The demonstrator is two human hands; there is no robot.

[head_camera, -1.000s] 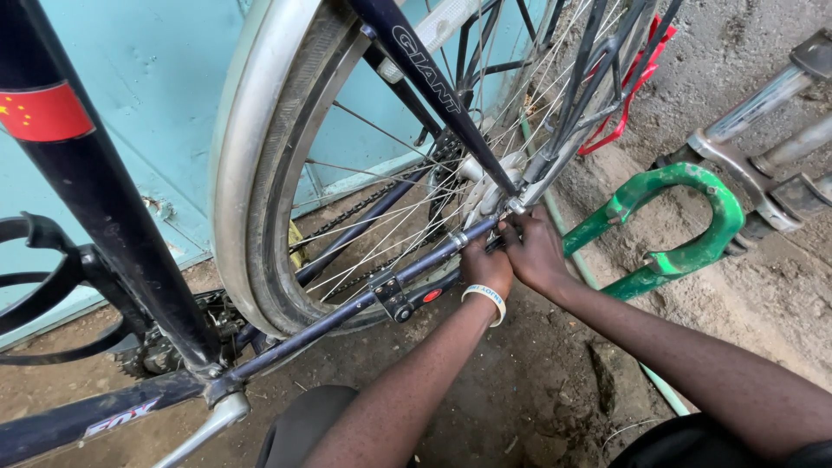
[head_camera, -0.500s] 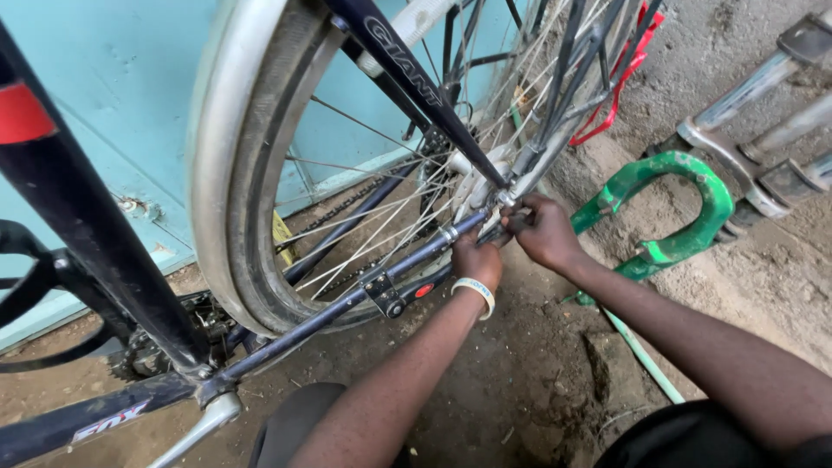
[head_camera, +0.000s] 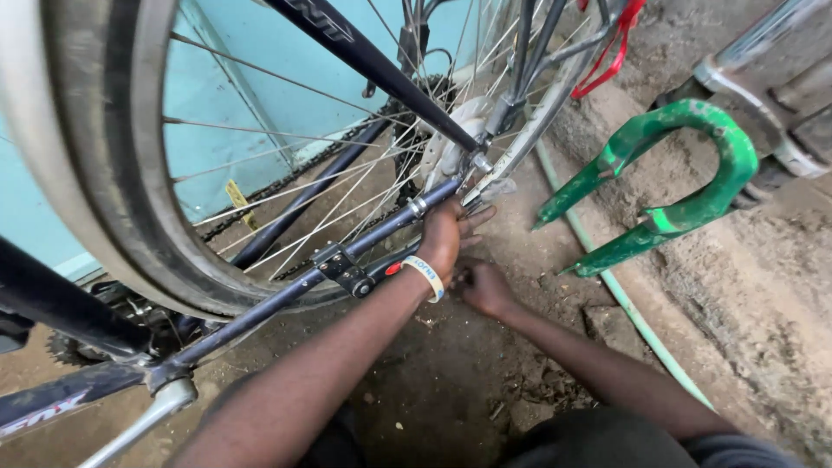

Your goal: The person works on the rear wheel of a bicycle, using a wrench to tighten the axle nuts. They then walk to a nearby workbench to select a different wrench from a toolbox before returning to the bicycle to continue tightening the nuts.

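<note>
While I look down from the head camera, the far left is filled by the rear wheel (head_camera: 130, 217) of a bicycle, its grey tyre curving past a pale blue wall (head_camera: 217, 113). Spokes (head_camera: 286, 191) fan from the rim toward the hub (head_camera: 446, 152), with the chain (head_camera: 286, 204) visible behind them. A dark blue frame tube (head_camera: 303, 282) runs up from lower left to the axle area, carrying a small black clamp (head_camera: 345, 269).

My left hand (head_camera: 444, 238), wearing a pale wristband (head_camera: 425, 276), sits at the upper end of that tube just under the axle; its fingers (head_camera: 475, 217) are curled around the tube and grip it. My right hand (head_camera: 485, 288) lies lower, close to the dirt floor (head_camera: 451, 381); whether its fingers are open or closed on anything I cannot tell.

Further right, a green hose (head_camera: 637, 316) lies along the ground, and a green bicycle fork (head_camera: 685, 165) rests on the dirt, legs pointing left.
</note>
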